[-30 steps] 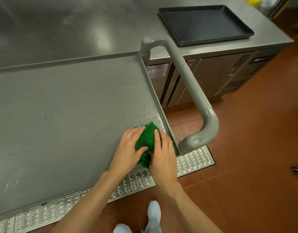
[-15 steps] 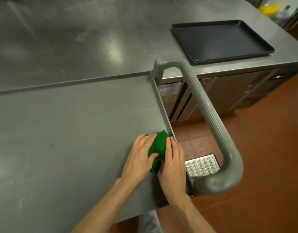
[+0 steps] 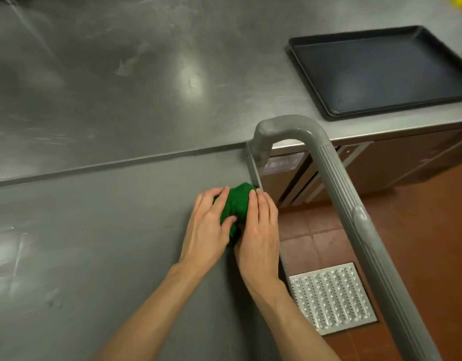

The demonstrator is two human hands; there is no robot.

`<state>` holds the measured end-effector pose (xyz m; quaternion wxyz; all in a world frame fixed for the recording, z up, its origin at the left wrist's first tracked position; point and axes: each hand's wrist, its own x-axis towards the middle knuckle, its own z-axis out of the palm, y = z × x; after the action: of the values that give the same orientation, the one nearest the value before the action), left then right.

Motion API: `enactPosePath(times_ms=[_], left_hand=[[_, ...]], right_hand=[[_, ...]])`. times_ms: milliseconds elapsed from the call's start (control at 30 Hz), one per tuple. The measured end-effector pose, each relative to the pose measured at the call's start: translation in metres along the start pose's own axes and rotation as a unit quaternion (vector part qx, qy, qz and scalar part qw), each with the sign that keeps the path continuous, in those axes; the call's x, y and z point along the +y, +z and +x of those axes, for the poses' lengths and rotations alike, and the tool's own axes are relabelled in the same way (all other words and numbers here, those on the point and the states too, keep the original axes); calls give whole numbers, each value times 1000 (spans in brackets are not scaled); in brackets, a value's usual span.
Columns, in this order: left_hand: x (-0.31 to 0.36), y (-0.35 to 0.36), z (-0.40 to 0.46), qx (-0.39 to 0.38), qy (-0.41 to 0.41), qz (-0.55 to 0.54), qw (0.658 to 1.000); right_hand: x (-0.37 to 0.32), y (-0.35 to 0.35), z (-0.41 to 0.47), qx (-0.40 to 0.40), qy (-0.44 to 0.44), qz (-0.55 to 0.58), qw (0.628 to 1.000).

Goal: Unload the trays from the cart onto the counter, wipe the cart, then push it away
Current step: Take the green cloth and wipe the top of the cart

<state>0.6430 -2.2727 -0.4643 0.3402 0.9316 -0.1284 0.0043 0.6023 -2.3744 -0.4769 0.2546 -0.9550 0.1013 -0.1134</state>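
A bunched green cloth [image 3: 237,201] lies on the grey cart top [image 3: 94,243] against its right rim. My left hand [image 3: 207,227] presses on the cloth's left side, thumb tucked against it. My right hand [image 3: 258,230] lies over its right side, fingers straight and together. The cart's thick grey handle [image 3: 341,209] arches past the right rim. Dark stacked trays [image 3: 381,71] sit on the steel counter [image 3: 146,74] at the far right.
The counter butts against the cart's far edge. Cabinet doors [image 3: 381,165] stand under the counter. A perforated metal floor drain [image 3: 331,298] is set in the red tile floor [image 3: 420,217] right of the cart.
Both hands have slid the green cloth along the cart's right rim toward the far corner near the handle's post. The view has shifted forward over the cart.
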Motion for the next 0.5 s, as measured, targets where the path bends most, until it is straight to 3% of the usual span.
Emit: enactPosePath(times_ms=[500], left_hand=[[-31,-17,79,70,-8,38,997]], right_hand=[[-23,34,97,-25,-62,-23,998]])
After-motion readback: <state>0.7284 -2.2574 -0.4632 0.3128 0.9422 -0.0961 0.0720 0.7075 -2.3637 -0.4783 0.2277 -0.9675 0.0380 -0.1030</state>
